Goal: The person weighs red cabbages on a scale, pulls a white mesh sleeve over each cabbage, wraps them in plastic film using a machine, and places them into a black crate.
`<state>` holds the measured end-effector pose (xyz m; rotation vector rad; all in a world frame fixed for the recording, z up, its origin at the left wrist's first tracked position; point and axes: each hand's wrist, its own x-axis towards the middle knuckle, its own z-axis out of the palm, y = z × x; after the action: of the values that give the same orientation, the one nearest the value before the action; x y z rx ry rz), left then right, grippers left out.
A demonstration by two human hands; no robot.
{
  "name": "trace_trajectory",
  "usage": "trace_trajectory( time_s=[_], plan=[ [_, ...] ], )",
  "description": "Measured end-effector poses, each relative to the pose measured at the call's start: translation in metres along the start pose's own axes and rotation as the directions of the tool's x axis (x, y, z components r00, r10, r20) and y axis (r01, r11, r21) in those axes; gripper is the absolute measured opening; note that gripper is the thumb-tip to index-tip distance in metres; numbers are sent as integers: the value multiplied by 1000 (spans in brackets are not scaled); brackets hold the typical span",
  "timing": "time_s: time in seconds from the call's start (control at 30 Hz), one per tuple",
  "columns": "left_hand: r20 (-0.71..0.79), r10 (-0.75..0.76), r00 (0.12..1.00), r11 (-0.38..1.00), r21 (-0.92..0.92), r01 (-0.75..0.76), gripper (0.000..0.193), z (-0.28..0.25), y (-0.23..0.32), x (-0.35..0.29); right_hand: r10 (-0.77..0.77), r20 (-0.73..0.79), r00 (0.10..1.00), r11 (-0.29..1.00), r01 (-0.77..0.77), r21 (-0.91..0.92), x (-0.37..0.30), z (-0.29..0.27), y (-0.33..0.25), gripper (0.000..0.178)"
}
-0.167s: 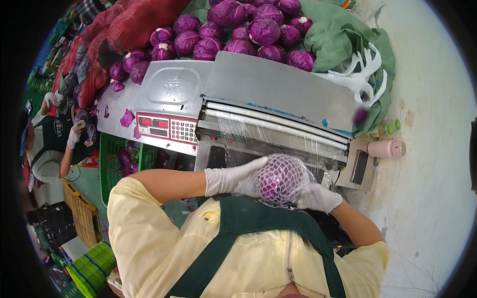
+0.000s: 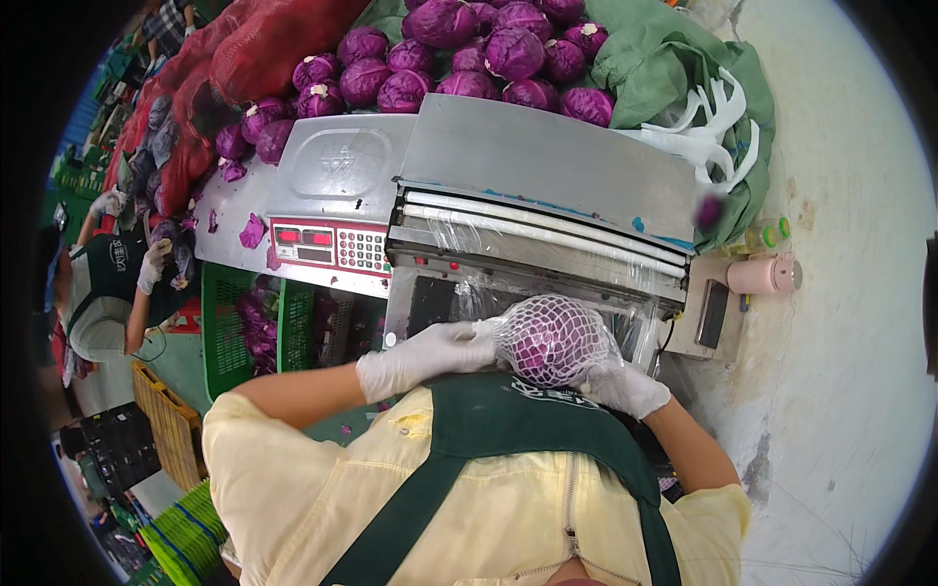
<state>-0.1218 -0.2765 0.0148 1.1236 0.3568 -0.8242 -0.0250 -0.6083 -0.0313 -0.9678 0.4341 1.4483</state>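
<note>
A red cabbage [image 2: 549, 342] in a white foam net, with shiny clear film about it, is held before my chest. My gloved left hand [image 2: 430, 357] grips its left side, fingers together at the gathered edge of the net and film. My gloved right hand [image 2: 625, 387] cups the lower right side; some of its fingers are hidden behind the cabbage. Just beyond stands a film wrapping machine [image 2: 547, 161] with white rollers [image 2: 547, 232]. Loose clear film [image 2: 640, 327] hangs at its right end, and a short piece clings near the left of the rollers.
Left of the machine is a scale [image 2: 337, 161] with a red-framed keypad. Unwrapped red cabbages [image 2: 405, 90] are heaped behind. White foam nets [image 2: 718, 112] lie on green sacking at right, near a pink bottle [image 2: 765, 275]. Green crates [image 2: 223, 332] stand lower left. A co-worker [image 2: 107, 283] is farther left.
The film stretched between the rollers and the cabbage has come away, leaving short scraps at the machine. My left hand has slid left and outward along the cabbage's side.
</note>
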Motion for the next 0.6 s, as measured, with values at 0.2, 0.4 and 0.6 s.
trace_trajectory(
  time_s=[0.2,0.4,0.6],
  plan=[
    [-509,338,792,941,159,-299,21,21,-41,-23,-299,-206,932,942,254,-219,-47,33,8,49],
    [-637,542,548,799,187,-572,35,29,-30,19,-718,-187,670,615,485,-622,-43,15,52,33],
    [-797,18,604,842,-314,-439,35,29,-47,-11,-501,-561,659,818,572,-60,-59,-15,60,40]
  ],
)
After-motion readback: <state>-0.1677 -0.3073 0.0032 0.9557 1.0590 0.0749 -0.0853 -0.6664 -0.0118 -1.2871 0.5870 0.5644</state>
